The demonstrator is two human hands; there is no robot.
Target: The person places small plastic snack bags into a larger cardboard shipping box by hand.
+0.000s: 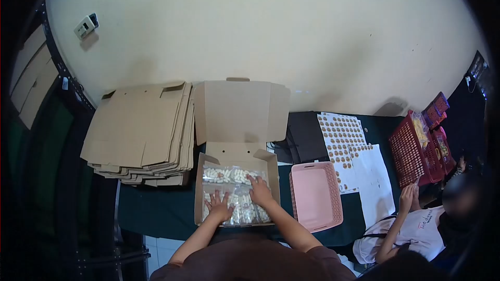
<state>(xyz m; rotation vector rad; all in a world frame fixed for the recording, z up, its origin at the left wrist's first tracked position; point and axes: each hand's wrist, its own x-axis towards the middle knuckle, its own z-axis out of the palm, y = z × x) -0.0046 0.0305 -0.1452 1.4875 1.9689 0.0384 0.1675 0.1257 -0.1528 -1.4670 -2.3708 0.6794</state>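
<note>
An open cardboard box (199,198) stands in front of me, its lid (242,109) raised against the wall side. Inside lie several clear plastic bags (242,209) of small whitish pieces, which I cannot name more exactly. My left hand (220,209) rests with spread fingers on the bags at the near left of the box. My right hand (260,192) lies on the bags at the right, its fingers stretched out and apart. Neither hand grips anything.
Flattened cardboard boxes (138,125) are piled at the left. Right of my box are a pink plastic basket (316,198), sticker sheets (341,138) and a black folder-like thing (308,138). Farther right, a person (416,229) sits by a red basket (409,151) with packets.
</note>
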